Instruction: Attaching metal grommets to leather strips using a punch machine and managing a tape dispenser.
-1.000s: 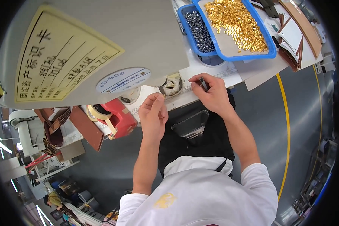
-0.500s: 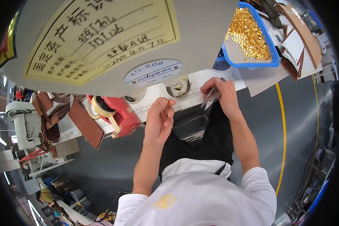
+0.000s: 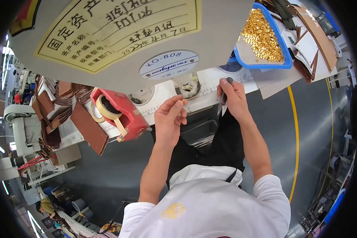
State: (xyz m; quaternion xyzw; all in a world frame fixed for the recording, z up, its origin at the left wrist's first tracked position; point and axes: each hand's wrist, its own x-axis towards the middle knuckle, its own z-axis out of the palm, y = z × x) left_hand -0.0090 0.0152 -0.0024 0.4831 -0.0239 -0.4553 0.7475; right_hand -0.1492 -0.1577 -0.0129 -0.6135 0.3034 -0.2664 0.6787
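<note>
My left hand (image 3: 168, 123) is raised in front of the table edge, thumb and forefinger pinched on a small gold-coloured piece (image 3: 182, 101). Its exact shape is too small to make out. To the right, my right hand (image 3: 237, 104) grips a pair of thread snips (image 3: 224, 108), their pointed silver blades aimed down toward my lap. The dark end of the tool shows above my fingers. Both hands are apart, with a gap between them.
A large grey machine body (image 3: 119, 81) with a yellow label fills the upper left. On the white table (image 3: 210, 85) stands a red tape dispenser (image 3: 134, 121); brown leather-like pieces (image 3: 89, 129) lie left of it. A blue tray (image 3: 265, 66) of gold fittings is at the upper right.
My right hand has turned slightly and the snips' blades appear closer together and point more steeply down. My left hand has moved a little up and right, still pinching the small piece.
</note>
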